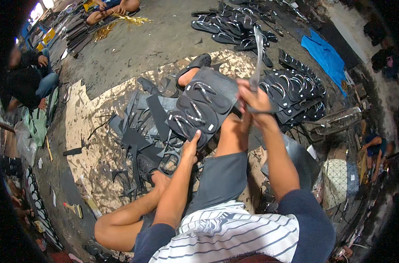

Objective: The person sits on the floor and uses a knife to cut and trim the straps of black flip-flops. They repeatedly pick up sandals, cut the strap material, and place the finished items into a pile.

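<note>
My left hand [190,149] grips the near edge of a dark rubber sheet [228,83], thumb on top and fingers hidden beneath. Black flip-flops [193,111] with shiny patterned straps lie side by side on that sheet, across my lap. Raised to the right of them, my right hand [254,98] is closed round a knife [258,48], its long pale blade pointing away from me. A dark strip shows by the right wrist; whether the hand holds it too I cannot tell. Both right hand and blade are slightly blurred.
Black rubber offcuts [138,127] litter a stained pale board [83,114] on the left. More flip-flops are stacked at right [291,90] and heaped at the far side [234,26]. A blue sheet [326,57] lies far right. A person [30,81] sits at left; others are farther off.
</note>
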`<state>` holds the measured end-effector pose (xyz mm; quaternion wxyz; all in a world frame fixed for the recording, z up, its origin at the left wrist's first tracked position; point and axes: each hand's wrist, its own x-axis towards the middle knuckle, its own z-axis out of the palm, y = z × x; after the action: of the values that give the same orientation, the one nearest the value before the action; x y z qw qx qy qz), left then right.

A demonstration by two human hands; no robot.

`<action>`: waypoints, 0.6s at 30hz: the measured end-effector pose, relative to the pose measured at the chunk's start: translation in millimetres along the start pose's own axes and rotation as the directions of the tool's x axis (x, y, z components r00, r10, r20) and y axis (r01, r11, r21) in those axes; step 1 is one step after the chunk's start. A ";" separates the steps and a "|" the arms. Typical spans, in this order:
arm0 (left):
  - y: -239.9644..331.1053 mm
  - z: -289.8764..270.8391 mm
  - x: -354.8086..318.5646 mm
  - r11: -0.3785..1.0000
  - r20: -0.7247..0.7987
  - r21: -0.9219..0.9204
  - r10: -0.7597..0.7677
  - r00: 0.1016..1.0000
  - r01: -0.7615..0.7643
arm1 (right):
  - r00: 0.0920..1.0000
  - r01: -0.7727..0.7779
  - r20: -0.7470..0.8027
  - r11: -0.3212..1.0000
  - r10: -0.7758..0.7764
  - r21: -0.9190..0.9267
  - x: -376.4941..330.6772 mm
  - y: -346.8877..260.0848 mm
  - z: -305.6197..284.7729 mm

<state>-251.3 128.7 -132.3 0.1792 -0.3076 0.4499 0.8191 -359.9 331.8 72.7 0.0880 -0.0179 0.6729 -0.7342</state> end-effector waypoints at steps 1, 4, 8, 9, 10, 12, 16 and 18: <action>5.9 8.8 0.9 1.000 -0.106 -0.026 -0.014 0.994 0.011 | 1.000 -0.027 -0.015 0.970 0.024 -0.243 -12.5 0.4 -20.3; 8.2 24.7 19.8 0.988 -0.263 -0.143 0.012 0.965 -0.052 | 0.995 -0.002 -0.028 0.259 -0.098 -0.966 -36.2 20.6 -91.5; 12.1 -11.6 12.3 0.972 -0.462 -0.170 0.066 0.885 -0.161 | 0.981 -0.107 -0.176 0.531 -0.081 -0.841 -58.5 27.2 -61.3; 18.3 -22.2 -0.8 0.974 -0.514 -0.110 0.114 0.850 -0.197 | 0.993 -0.032 -0.098 0.678 -0.059 -0.735 -65.1 30.3 -40.6; 19.5 -34.9 -10.0 0.961 -0.473 -0.121 0.164 0.866 -0.248 | 0.988 -0.153 -0.069 0.824 0.138 -0.545 -75.5 26.8 -9.9; 20.6 -54.3 -37.3 0.958 -0.494 -0.179 0.110 0.863 -0.225 | 0.972 -0.032 0.141 0.703 0.186 -0.711 -93.3 54.4 32.6; -11.4 -110.9 -26.5 0.898 -0.491 -0.400 -0.042 0.870 -0.182 | 0.791 0.028 0.428 0.673 0.437 -0.739 -117.8 77.2 96.2; 2.0 -102.7 -40.5 0.866 -0.473 -0.458 -0.046 0.880 -0.201 | 0.769 0.182 0.518 0.647 0.376 -0.740 -126.5 91.6 101.2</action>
<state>-187.0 39.9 -145.8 -0.0538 -0.5129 0.2672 0.8140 -211.1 244.3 3.0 0.3345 -0.2592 0.8445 -0.3282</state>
